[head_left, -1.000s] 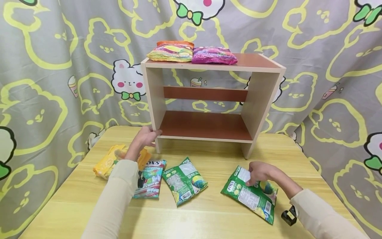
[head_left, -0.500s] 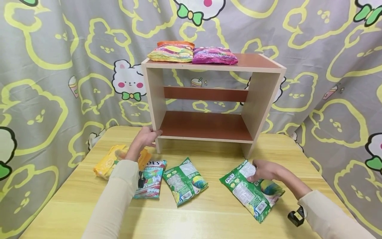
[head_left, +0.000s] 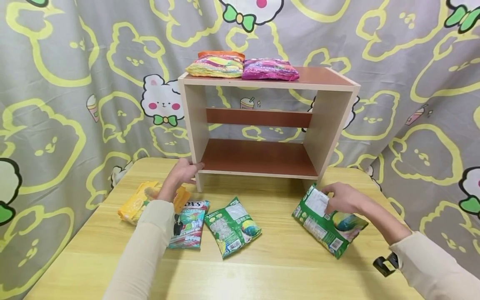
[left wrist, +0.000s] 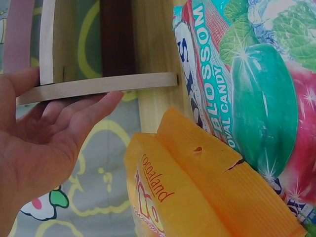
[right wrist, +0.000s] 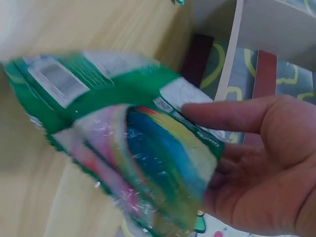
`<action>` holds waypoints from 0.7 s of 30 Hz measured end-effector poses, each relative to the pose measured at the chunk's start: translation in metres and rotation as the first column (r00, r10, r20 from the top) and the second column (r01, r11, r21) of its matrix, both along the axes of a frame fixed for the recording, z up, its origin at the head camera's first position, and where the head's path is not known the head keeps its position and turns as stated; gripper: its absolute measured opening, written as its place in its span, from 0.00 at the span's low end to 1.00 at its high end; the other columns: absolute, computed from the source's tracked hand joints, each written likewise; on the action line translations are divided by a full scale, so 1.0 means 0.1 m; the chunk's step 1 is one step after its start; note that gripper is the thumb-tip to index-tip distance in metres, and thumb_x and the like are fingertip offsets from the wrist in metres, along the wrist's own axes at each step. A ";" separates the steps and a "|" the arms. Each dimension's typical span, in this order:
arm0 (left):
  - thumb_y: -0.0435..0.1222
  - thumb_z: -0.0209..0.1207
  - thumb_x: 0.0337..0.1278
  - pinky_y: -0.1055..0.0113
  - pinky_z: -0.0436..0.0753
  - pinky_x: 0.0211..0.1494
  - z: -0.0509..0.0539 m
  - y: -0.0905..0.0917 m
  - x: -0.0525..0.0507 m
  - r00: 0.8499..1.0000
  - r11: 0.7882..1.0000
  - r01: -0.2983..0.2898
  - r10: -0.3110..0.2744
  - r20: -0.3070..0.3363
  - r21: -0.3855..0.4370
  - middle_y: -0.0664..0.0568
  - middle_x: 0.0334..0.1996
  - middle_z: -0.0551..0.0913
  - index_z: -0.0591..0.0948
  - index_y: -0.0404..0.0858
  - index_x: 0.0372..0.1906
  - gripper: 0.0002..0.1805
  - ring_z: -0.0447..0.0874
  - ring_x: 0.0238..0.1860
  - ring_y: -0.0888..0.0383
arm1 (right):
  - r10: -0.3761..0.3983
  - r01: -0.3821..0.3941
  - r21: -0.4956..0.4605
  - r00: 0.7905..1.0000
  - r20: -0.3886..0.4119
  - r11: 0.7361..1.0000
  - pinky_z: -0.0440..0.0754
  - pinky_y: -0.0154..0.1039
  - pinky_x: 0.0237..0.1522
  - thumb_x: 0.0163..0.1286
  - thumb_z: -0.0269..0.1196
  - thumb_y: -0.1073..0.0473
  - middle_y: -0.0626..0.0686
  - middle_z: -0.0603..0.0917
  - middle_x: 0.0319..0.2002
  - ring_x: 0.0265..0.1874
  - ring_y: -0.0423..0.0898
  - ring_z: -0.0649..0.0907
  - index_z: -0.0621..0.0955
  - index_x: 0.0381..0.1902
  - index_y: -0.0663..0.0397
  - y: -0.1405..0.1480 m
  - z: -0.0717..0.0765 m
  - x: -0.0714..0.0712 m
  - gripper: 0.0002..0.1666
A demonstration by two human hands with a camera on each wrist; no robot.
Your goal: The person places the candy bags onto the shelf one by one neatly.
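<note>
My right hand [head_left: 344, 197] pinches a green candy bag [head_left: 316, 227] by its edge, holding it tilted above the table at the right. In the right wrist view the thumb lies on the green bag's [right wrist: 163, 148] printed face, with the other fingers behind it. My left hand [head_left: 182, 171] grips the left side panel of the small wooden shelf [head_left: 258, 157] near its lower board. The left wrist view shows the thumb and fingers on either side of the panel edge [left wrist: 98, 88]. Another green candy bag [head_left: 233, 228] lies flat in front of the shelf.
A teal Fox's candy bag [head_left: 190, 227] and a yellow-orange bag [head_left: 136, 204] lie beneath the left forearm. Atop the shelf sit a yellow bag [head_left: 215, 66], an orange one [head_left: 221, 53] behind it and a purple bag [head_left: 270, 69]. Patterned curtain [head_left: 393, 83] surrounds the table [head_left: 232, 279].
The right hand has lifted the green candy bag off the table, carrying it up and toward the shelf's right leg while tilting it. The left hand has stayed on the shelf.
</note>
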State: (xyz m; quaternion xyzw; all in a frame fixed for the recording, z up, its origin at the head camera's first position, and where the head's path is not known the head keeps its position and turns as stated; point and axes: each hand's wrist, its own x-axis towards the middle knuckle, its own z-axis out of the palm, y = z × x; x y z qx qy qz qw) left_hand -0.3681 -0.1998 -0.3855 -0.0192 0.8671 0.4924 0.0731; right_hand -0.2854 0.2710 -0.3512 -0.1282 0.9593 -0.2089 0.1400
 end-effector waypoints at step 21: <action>0.46 0.51 0.75 0.48 0.85 0.58 0.01 0.00 0.00 1.000 1.000 0.001 -0.001 0.004 -0.007 0.34 0.67 0.72 0.66 0.31 0.73 0.31 0.73 0.68 0.36 | 0.015 0.016 0.098 0.953 -0.303 0.995 0.83 0.50 0.33 0.50 0.66 0.64 0.62 0.87 0.38 0.31 0.54 0.83 0.83 0.48 0.68 -0.46 -0.35 0.06 0.25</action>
